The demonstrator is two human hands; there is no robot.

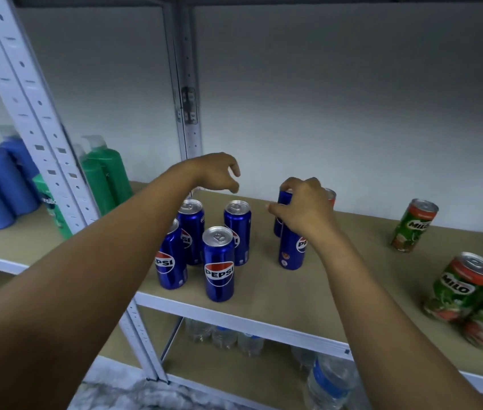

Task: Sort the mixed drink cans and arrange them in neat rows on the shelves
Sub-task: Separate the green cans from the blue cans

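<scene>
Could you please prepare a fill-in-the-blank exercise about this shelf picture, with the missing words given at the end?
1. The right hand grips a tall blue metal Pepsi can near its ____.
2. The left hand hovers above the four grouped blue Pepsi cans and holds ____.
3. The green metal Milo cans stand on the ____ side of the beige shelf board.
4. On the shelf below stand clear plastic ____ bottles.

Missing words: top; nothing; right; water
</scene>
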